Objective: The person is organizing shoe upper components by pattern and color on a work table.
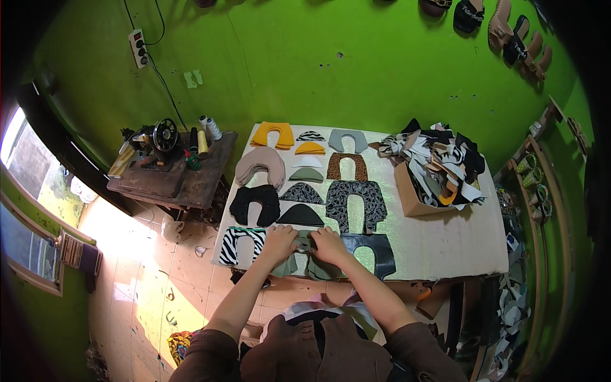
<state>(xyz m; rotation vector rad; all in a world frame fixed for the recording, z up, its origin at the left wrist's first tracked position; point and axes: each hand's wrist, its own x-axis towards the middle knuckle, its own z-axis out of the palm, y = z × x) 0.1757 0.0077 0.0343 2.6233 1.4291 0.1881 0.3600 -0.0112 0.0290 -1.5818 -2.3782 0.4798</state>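
Observation:
Both my hands are at the table's front edge, on olive-green U-shaped cut pieces (323,270), likely fabric or leather. My left hand (280,243) grips their left side with curled fingers, and my right hand (327,245) grips the right side. The two legs of the U hang toward me. Left of my hands lies a zebra-striped U-shaped piece (230,245), and to the right a glossy black one (382,252). Just beyond are a black half-round piece (299,214), a black U-shaped stack (237,207) and a grey-and-black patterned U-shaped piece (340,200).
More cut pieces, such as a yellow U-shaped stack (261,135), lie farther back on the pale table (445,245). A cardboard box (410,194) overflows with scraps at the right. A sewing machine (156,137) stands on a wooden stand at the left. Sandals (470,16) hang on the green wall.

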